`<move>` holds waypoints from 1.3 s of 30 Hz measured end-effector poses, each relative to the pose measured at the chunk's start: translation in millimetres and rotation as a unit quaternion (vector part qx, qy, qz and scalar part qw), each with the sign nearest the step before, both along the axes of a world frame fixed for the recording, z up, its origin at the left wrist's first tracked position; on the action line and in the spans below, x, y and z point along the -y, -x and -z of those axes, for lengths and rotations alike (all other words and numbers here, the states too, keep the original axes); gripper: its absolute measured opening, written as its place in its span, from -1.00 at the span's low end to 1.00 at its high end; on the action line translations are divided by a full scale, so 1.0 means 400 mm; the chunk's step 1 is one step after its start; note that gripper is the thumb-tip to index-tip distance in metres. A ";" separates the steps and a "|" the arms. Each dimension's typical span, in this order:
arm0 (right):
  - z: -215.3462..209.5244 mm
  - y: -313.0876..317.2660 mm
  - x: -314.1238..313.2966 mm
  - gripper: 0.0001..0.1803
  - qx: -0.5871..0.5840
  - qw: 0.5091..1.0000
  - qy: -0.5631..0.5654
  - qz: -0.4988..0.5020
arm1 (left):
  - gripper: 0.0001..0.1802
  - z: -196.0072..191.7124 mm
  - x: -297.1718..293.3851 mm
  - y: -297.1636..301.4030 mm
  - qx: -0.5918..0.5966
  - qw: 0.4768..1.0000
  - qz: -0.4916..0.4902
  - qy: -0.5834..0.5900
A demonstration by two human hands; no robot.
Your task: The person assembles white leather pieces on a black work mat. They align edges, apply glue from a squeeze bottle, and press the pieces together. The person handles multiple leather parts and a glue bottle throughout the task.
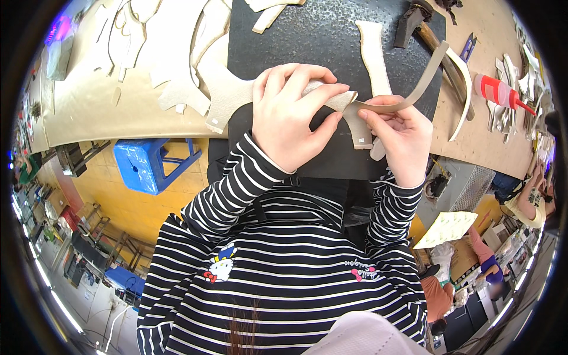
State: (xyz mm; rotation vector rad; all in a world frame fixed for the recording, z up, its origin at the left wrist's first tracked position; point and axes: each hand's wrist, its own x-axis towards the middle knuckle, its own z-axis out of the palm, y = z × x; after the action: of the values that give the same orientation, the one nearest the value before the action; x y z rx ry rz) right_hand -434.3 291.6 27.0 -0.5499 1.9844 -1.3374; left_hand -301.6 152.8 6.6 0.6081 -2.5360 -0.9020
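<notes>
My left hand (293, 115) curls over a cream, leather-like cut piece (228, 92), whose wide part spreads out to the left. The end of that piece shows under its index finger, and its thumb points right. Close by, my right hand (401, 135) pinches a curved taupe strip (421, 83) between thumb and fingers. The strip arcs up to the right. Just below where the hands come together, a short taupe part (358, 130) with a small white label hangs down; its join to the other pieces is partly hidden. A black board (284, 47) lies underneath.
A hammer (441, 47) rests at the board's right, near a pale curved strip (464, 89) and a red-and-white squeeze bottle (497, 92). Purple snips (468, 47) and scrap pieces (503, 118) lie beyond. A cream strip (373, 53) sits on the board. Below the table is a blue stool (139, 165).
</notes>
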 end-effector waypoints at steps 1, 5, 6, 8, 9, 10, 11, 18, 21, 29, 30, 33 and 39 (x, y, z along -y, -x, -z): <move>-0.001 0.000 0.000 -0.80 -0.003 1.000 -0.003 -0.001 | -0.63 0.000 0.000 0.001 0.000 1.000 0.001 0.000; -0.003 -0.001 0.001 -0.81 -0.009 1.000 -0.013 -0.003 | -0.60 -0.003 0.001 0.001 0.002 1.000 0.002 0.007; -0.003 -0.001 0.001 -0.81 -0.009 1.000 -0.018 -0.002 | -0.58 -0.004 0.001 0.001 0.002 1.000 0.003 0.008; -0.003 0.000 0.001 -0.81 -0.013 1.000 -0.013 -0.005 | -0.59 -0.006 0.000 0.002 0.006 1.000 0.000 0.006; -0.003 0.000 0.002 -0.81 -0.013 1.000 -0.012 -0.004 | -0.59 -0.007 0.000 0.002 0.008 1.000 -0.002 0.005; -0.003 0.000 0.002 -0.82 -0.015 1.000 -0.012 -0.007 | -0.59 -0.008 0.000 0.003 0.010 1.000 -0.003 0.002; -0.003 0.001 0.002 -0.82 -0.016 1.000 -0.013 -0.007 | -0.59 -0.010 -0.001 0.004 0.011 1.000 -0.005 0.000; -0.001 0.000 0.003 -0.81 -0.015 1.000 -0.015 -0.008 | -0.61 -0.017 -0.003 0.012 0.023 0.999 -0.017 -0.024; 0.003 0.002 0.005 -0.81 -0.040 0.999 0.016 -0.013 | -0.62 -0.021 -0.004 0.015 0.030 0.999 -0.021 -0.035; 0.007 0.004 0.007 -0.79 -0.014 1.000 0.002 -0.003 | -0.63 -0.026 -0.010 0.021 0.048 0.997 -0.037 -0.057; 0.006 0.004 0.007 -0.79 -0.012 1.000 -0.004 0.001 | -0.63 -0.026 -0.011 0.022 0.049 0.996 -0.039 -0.059; 0.005 0.002 0.009 -0.80 -0.011 1.000 -0.008 0.009 | -0.63 -0.027 -0.009 0.023 0.052 0.996 -0.037 -0.060; 0.004 0.002 0.012 -0.81 -0.007 1.000 -0.016 0.019 | -0.64 -0.032 -0.006 0.022 0.056 0.996 -0.032 -0.064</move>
State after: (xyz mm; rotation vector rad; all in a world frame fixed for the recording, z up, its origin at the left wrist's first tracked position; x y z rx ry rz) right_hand -435.2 286.8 25.4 -0.5116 2.0332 -1.3260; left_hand -310.4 155.3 19.5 0.7949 -2.5548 -1.0395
